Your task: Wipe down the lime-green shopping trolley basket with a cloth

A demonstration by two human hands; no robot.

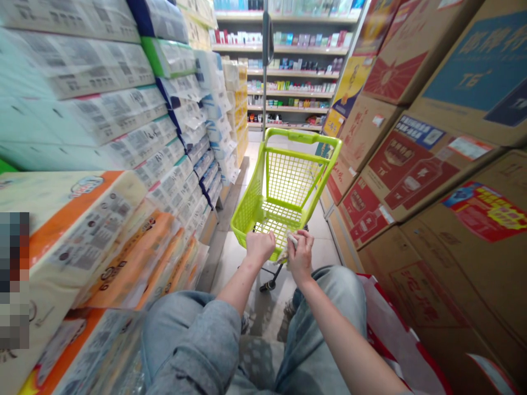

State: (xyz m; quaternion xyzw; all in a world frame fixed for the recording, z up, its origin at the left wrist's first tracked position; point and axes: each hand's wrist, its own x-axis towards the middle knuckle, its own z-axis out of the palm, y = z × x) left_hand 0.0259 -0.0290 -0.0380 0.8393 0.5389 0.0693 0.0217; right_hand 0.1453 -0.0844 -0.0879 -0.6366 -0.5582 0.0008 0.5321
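A lime-green shopping cart (288, 206) with a lattice basket stands in front of my knees, its black caster near the floor. My left hand (261, 245) is closed in a fist over the basket's near rim and appears to grip it. Beside it, my right hand (300, 252) pinches a crumpled, pale, patterned cloth (284, 254) against the same rim, right of my left hand. The cloth partly hides the rim there. Nothing lies in the visible part of the basket.
Stacked tissue packs (123, 115) line the left side, with orange packs (132, 258) close by my left knee. Cardboard cartons (411, 164) rise on the right. A red and white bag (391, 334) lies by my right leg. Stocked shelves (296, 71) stand behind a thin pole (264, 82).
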